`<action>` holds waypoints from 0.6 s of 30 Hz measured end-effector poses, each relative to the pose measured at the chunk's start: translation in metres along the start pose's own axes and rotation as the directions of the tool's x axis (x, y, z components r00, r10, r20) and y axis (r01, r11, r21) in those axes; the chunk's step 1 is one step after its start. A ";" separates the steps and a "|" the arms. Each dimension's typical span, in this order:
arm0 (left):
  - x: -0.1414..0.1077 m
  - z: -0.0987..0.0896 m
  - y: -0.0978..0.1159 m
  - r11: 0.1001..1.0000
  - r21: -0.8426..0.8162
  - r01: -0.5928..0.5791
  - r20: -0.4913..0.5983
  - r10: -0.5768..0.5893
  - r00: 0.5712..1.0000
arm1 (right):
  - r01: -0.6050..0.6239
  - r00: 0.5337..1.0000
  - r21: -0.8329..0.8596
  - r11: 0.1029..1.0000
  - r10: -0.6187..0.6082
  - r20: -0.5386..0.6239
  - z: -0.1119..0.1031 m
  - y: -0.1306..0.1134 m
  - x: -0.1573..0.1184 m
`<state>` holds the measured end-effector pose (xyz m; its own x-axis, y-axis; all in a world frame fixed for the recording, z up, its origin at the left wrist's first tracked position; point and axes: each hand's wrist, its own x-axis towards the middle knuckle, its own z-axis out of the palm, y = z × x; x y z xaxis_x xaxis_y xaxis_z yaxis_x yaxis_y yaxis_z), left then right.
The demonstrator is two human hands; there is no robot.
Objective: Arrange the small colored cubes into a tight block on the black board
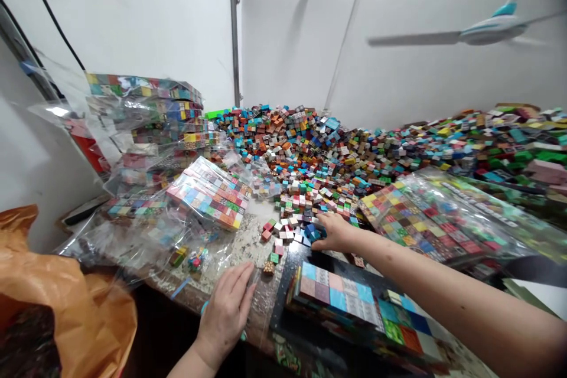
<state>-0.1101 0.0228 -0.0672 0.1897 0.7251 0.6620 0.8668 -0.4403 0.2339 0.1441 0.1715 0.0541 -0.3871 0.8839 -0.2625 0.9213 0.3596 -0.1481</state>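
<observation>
My right hand [334, 233] reaches into the near edge of a heap of small coloured cubes [310, 142]. Its thumb and fingers are apart around a few dark blue cubes [312, 233]; whether they touch them I cannot tell. Below that forearm, a black tray [280, 313] carries a block of cubes [336, 292] in tight rows, with light blue, pink and grey patterned faces on top. My left hand [228, 310] rests at the table's front edge, fingers stretched out side by side. Bits of something teal show beside it. Loose green and brown patterned cubes [271, 262] lie between hand and tray.
Film-wrapped blocks of cubes [159, 124] are stacked at the left, with another wrapped block [212, 192] before them. More wrapped slabs [411, 218] lie at the right. An orange-brown bag [88, 307] stands front left. A fan [494, 29] hangs upper right.
</observation>
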 end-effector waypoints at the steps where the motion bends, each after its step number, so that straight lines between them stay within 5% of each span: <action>1: 0.001 0.000 0.001 1.000 0.000 0.006 0.011 -0.006 1.000 | 0.003 1.000 -0.004 1.000 -0.003 0.007 0.003 0.002 0.005; 9: -0.001 0.000 0.000 0.999 -0.034 0.035 0.032 -0.034 0.999 | 0.013 0.999 -0.032 0.999 -0.014 -0.039 0.018 0.021 0.031; 18: -0.001 -0.002 0.002 0.999 -0.026 0.020 0.024 -0.019 1.000 | 0.041 0.993 0.025 0.999 -0.038 -0.109 0.024 0.021 0.028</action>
<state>-0.1096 0.0203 -0.0662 0.1843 0.7460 0.6399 0.8580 -0.4397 0.2655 0.1522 0.1962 0.0203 -0.4154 0.8970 -0.1510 0.9036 0.3877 -0.1823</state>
